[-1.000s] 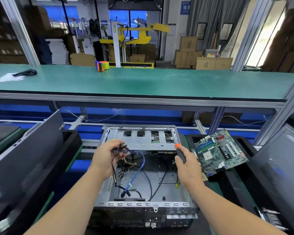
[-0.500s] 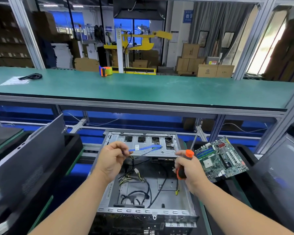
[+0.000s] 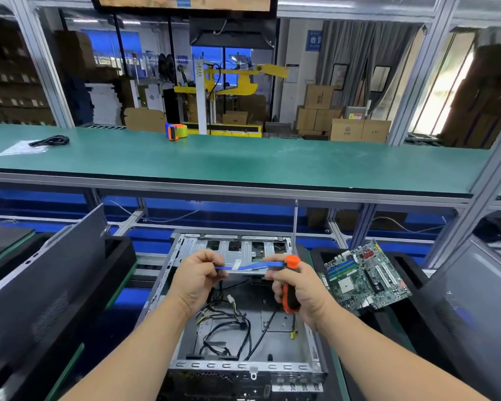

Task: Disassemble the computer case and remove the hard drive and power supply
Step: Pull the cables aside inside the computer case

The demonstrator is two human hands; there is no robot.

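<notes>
Computer case [image 3: 275, 340] under both raised hands: blue cable [image 3: 250, 266] pinched between left hand [image 3: 197, 280] and right hand [image 3: 300, 287], screwdriver [image 3: 290, 285] in right fingers.

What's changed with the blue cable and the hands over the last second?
The left hand lifted the blue cable out of the computer case; the right hand then pinched its other end, so it now spans both hands. The right hand's grip on the screwdriver turned its shaft upward. The motherboard stayed put.

Motherboard [image 3: 366, 277] lies right of computer case [image 3: 307, 337]; cables [image 3: 226, 322] lie inside.
</notes>
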